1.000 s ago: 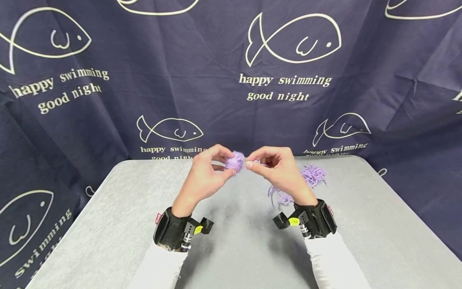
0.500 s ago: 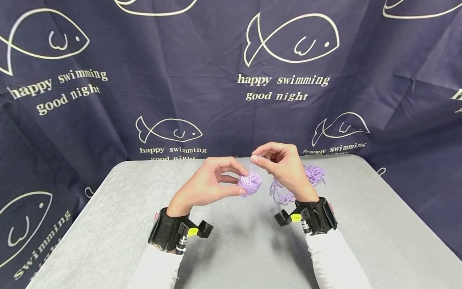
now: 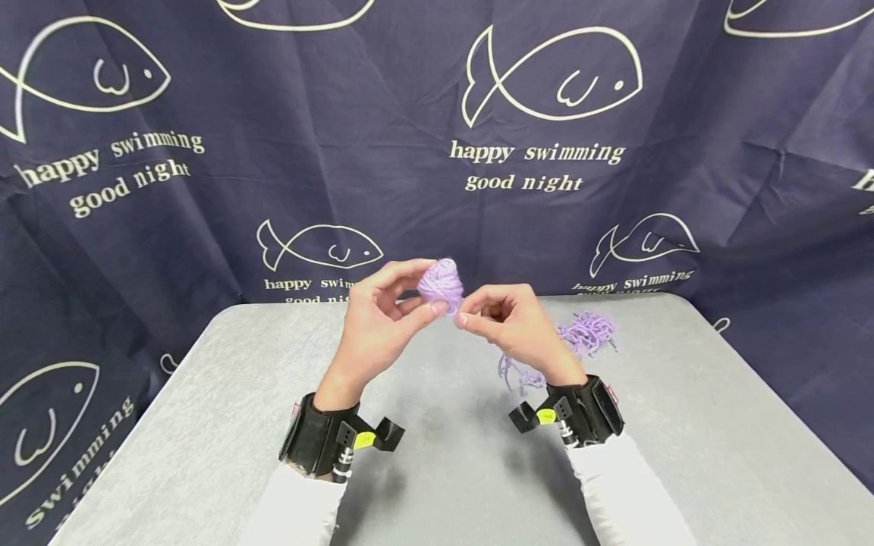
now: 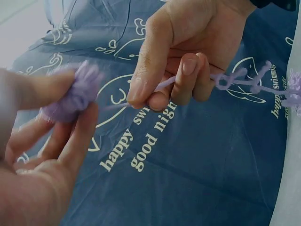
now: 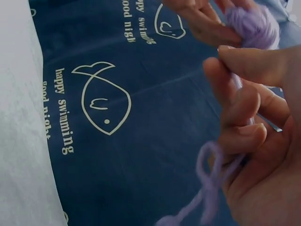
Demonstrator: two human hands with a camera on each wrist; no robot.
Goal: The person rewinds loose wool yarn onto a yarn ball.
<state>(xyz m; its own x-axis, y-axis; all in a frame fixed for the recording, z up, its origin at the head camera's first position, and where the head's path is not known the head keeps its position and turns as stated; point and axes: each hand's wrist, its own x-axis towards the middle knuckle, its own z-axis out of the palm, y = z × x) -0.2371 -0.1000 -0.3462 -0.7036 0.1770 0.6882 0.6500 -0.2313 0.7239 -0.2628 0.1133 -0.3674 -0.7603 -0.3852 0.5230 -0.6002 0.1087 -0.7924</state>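
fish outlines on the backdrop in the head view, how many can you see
9: three along the top, a cropped one top right, two mid-height, one lower left, two slivers by the table. Folds may hide more.

Head overview; two close wrist views

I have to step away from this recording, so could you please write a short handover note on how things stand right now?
Left hand: holds the small purple yarn ball in its fingertips, raised above the grey table.
Right hand: pinches the yarn strand just beside the ball; the strand runs through its curled fingers.
Loose yarn pile: lies on the table behind the right hand.
Done: part of the yarn is wound into a ball.
Left: the loose pile, apparently.
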